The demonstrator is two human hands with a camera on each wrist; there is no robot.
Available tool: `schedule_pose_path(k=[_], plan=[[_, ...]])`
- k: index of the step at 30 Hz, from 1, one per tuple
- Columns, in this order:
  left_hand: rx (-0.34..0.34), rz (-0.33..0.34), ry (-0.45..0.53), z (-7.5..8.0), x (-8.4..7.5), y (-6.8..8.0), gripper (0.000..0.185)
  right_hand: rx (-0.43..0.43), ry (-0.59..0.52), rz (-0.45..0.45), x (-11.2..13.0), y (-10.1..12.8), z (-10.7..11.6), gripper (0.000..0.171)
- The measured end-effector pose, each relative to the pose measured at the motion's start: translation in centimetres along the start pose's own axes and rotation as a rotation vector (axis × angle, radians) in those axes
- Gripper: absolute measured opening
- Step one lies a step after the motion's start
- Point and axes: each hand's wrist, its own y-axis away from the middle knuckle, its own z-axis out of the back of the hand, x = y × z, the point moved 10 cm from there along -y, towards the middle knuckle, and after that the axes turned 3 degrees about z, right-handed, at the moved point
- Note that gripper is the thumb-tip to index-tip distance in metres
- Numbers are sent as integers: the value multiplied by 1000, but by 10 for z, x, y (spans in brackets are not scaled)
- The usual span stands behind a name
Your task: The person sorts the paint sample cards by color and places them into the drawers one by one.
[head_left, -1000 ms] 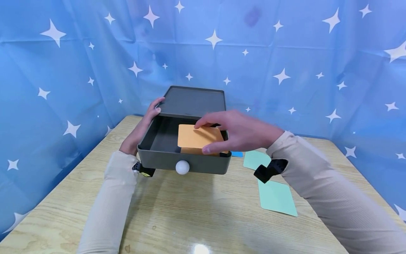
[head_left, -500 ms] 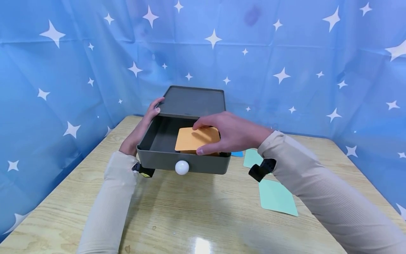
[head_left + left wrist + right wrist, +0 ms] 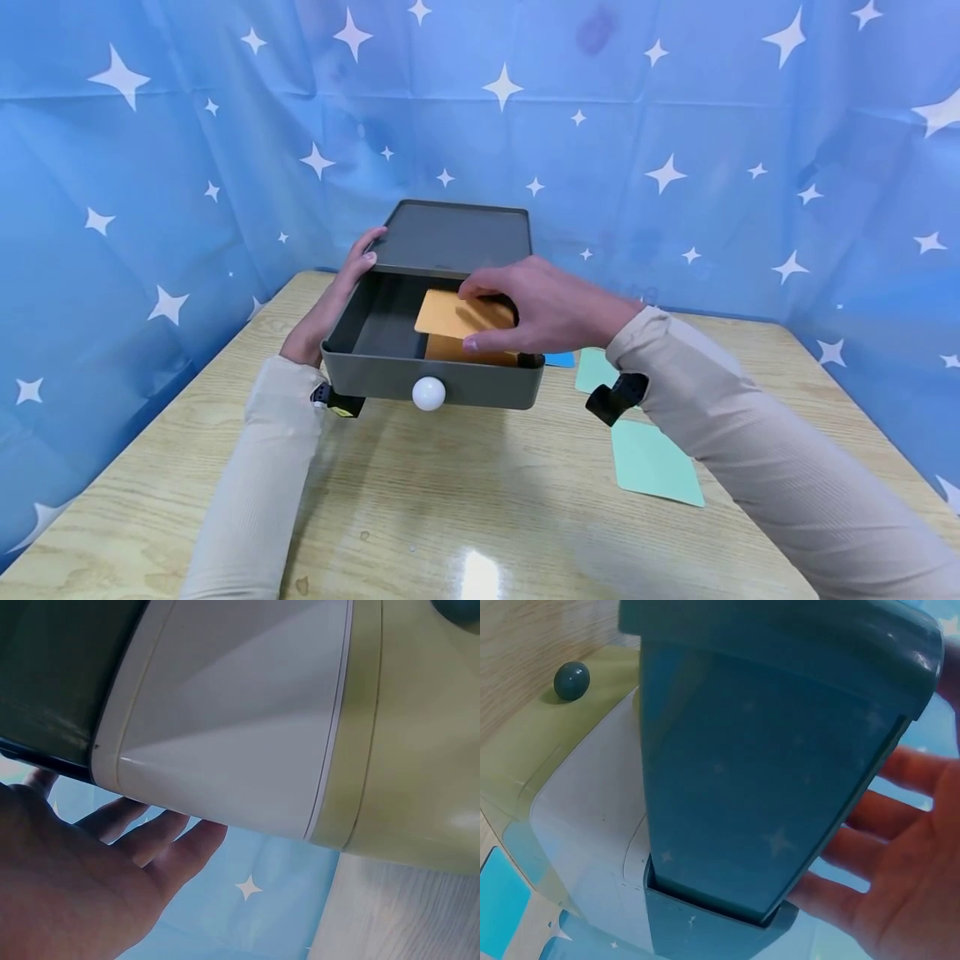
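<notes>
A small drawer cabinet stands with its dark grey top drawer point(image 3: 382, 379) pulled out, a white round knob point(image 3: 428, 393) on the front. Inside, at the drawer's right, my right hand point(image 3: 551, 308) pinches an orange card point(image 3: 435, 312) between thumb and fingers, the card raised above more orange point(image 3: 446, 348) below it. My left hand point(image 3: 341, 287) rests against the cabinet's left side, thumb near the top's front corner. In the left wrist view, this hand's fingers touch the edge of the white tier point(image 3: 232, 750). In the right wrist view the drawer hides the orange card.
Pale green cards point(image 3: 656, 462) and a blue card point(image 3: 559, 360) lie on the wooden table point(image 3: 420, 500), right of the cabinet. A yellow-green tier point(image 3: 525, 750) with a dark knob point(image 3: 571, 681) is below the white one. A blue starry curtain point(image 3: 450, 100) hangs behind.
The orange card first shifts left and down with my right hand, then rises, uncovering more orange underneath. My left hand and the cabinet stay in place.
</notes>
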Motion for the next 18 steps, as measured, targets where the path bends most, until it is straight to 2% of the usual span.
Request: schedule_pose_path(k=[4, 7, 12, 18], plan=[[-1, 4, -2, 0, 0, 1, 59, -25, -23, 11, 2, 2, 3, 50], [-4, 3, -1, 0, -1, 1, 59, -84, -31, 45, 9, 6, 11, 40], [-6, 2, 10, 0, -3, 0, 58, -225, -11, 156, 34, 18, 30, 24], [-10, 6, 4, 1, -3, -1, 58, -346, 24, 272, 65, 35, 44, 17]])
